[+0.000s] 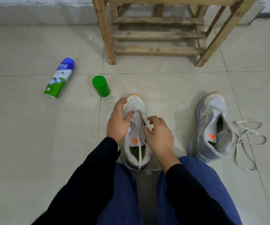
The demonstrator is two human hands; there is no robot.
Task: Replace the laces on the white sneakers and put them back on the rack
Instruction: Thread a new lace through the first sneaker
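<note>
Head view: slatted wooden rack [155, 34] far centre. White mesh sneaker with orange tab [135, 103] near centre on the tiles; left hand [119, 122] grips its toe side, right hand [161, 137] pinches the flat white lace [144, 118] at the eyelets. Best to keep the lace untwisted and the ends even. Second pale sneaker [210, 111] right, its loose lace [240, 140] beside it. Blue-and-green bottle [58, 77] far left reads "…ycil".
</note>
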